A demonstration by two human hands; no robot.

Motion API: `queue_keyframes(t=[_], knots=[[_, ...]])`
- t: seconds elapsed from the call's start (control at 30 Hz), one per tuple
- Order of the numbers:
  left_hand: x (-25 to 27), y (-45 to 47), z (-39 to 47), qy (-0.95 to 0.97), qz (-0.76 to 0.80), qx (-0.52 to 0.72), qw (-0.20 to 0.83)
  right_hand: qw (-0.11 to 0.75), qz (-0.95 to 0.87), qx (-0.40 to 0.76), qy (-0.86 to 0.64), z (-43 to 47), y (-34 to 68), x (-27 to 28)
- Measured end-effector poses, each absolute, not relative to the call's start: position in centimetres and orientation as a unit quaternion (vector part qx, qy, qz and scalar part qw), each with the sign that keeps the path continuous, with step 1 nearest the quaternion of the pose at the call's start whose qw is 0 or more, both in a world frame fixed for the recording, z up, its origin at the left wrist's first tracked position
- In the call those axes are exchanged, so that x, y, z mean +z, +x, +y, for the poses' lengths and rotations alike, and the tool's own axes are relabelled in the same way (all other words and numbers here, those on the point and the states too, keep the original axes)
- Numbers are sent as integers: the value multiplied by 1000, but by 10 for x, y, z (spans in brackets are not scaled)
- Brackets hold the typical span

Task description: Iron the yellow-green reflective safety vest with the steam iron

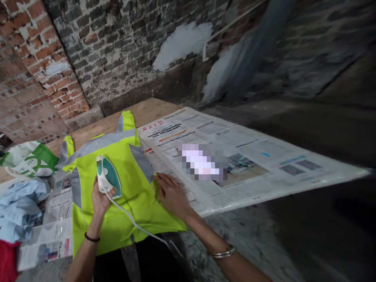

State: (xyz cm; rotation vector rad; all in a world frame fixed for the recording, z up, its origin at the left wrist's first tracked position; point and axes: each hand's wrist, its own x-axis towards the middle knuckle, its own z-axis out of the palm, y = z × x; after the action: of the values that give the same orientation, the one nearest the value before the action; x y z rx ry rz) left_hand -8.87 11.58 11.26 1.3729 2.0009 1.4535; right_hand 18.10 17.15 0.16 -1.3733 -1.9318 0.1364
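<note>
A white and teal clothes iron [115, 177] is in my left hand [100, 199], whose fingers wrap round its handle. The iron is over the body of a neon yellow and grey long-sleeved garment [129, 166]; whether its soleplate touches the cloth I cannot tell. From the iron's rear a white cord [133, 222] runs down to the right across the garment's lower part. My right hand [174, 196] lies with fingers stretched out at the garment's right edge, touching the cloth and the newspaper beside it. The garment is spread out, its sleeves pointing away from me.
Newspaper sheets [211, 133] cover much of the wooden table [155, 105]. To the left lie a green and white bag [44, 156], crumpled light blue cloth [22, 205] and red cloth [8, 260]. A brick wall [117, 51] stands behind the table.
</note>
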Motion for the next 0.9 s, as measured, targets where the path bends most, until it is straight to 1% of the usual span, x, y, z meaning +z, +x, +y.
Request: queue_keyframes(t=[0.1, 0.23, 0.43, 0.53, 0.73, 0.8, 0.9], knots=[[126, -115, 138, 461, 726, 485, 157, 369, -753, 59, -541, 171, 181, 5], [147, -150, 153, 426, 772, 458, 116, 354, -748, 72, -556, 169, 178, 11], [155, -153, 145, 420, 792, 437, 77, 337, -741, 89, -573, 169, 176, 21], [146, -137, 128, 432, 780, 443, 96, 326, -746, 92, -573, 170, 176, 24], [116, -82, 99, 492, 708, 475, 173, 328, -748, 83, -570, 169, 176, 22], [108, -64, 105, 509, 683, 488, 189, 333, -750, 83, -565, 169, 177, 19], [105, -46, 135, 519, 659, 503, 207, 339, -751, 87, -559, 169, 178, 16]])
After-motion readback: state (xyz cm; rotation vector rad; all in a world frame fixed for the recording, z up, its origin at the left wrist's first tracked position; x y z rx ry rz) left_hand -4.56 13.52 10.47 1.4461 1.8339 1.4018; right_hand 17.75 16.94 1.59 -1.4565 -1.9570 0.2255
